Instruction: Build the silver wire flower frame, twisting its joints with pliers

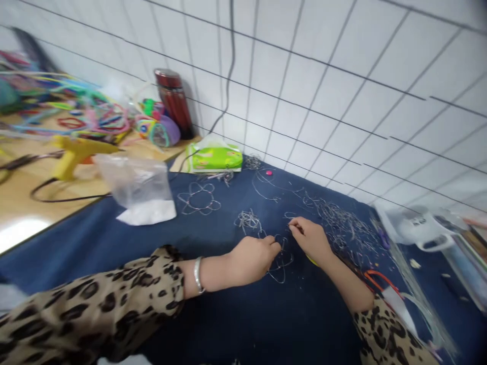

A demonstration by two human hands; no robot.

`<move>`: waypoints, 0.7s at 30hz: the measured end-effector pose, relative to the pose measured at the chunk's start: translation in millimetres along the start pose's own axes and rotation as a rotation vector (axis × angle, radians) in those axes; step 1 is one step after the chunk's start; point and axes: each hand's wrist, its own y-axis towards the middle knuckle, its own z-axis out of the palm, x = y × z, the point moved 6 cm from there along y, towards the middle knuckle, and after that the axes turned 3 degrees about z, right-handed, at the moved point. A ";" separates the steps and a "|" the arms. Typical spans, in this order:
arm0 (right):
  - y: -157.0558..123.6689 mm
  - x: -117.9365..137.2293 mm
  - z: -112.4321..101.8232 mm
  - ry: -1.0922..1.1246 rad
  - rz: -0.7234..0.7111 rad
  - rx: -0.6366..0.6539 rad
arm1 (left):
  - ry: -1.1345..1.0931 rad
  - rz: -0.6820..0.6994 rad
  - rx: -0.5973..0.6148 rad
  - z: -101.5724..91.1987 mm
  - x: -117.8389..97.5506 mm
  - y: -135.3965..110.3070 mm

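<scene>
My left hand (pixel 254 259), with a silver bangle at the wrist, is closed on a looped wire shape (pixel 280 276) whose thin petal-like loops stick out past the fingers. To its right, my right hand (pixel 312 241) pinches its thumb and finger together on a short piece of thin wire (pixel 291 215). Just beyond my left hand lies a small heap of bent wire pieces (pixel 249 220). A wire flower outline (pixel 199 198) rests flat on the blue cloth (pixel 228 324) farther left. Something yellow, partly hidden, shows under my right wrist.
Loose wire pieces (pixel 342 223) spread along the right. Orange-handled pliers or scissors (pixel 380 281) lie by my right forearm. At left are a plastic bag (pixel 137 187), a yellow glue gun (pixel 78 154), a green tissue pack (pixel 215 157) and a red thermos (pixel 175 104). A tiled wall (pixel 304 86) stands behind.
</scene>
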 end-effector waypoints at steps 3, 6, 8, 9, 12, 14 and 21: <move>15.5 6.8 5.2 -0.031 -0.035 0.001 | 0.021 0.047 -0.012 2.1 0.2 2.1; 17.1 9.5 3.8 -0.081 -0.002 -0.030 | -0.015 0.010 -0.067 -4.2 8.8 -0.7; 8.3 12.1 -3.3 -0.154 -0.001 -0.087 | -0.050 -0.016 -0.129 -12.0 19.4 -5.0; 1.5 15.7 -7.4 -0.177 -0.033 -0.108 | -0.068 -0.020 -0.150 -15.3 25.5 -7.0; -23.8 32.2 -18.5 -0.103 -0.189 -0.102 | -0.116 0.016 -0.150 -19.0 40.1 -11.1; -39.7 44.9 -26.6 -0.029 -0.277 -0.112 | -0.133 0.066 -0.121 -17.5 42.8 -12.8; -47.9 81.6 -6.2 -0.133 -0.439 0.161 | -0.134 0.206 0.008 -6.9 31.9 -14.1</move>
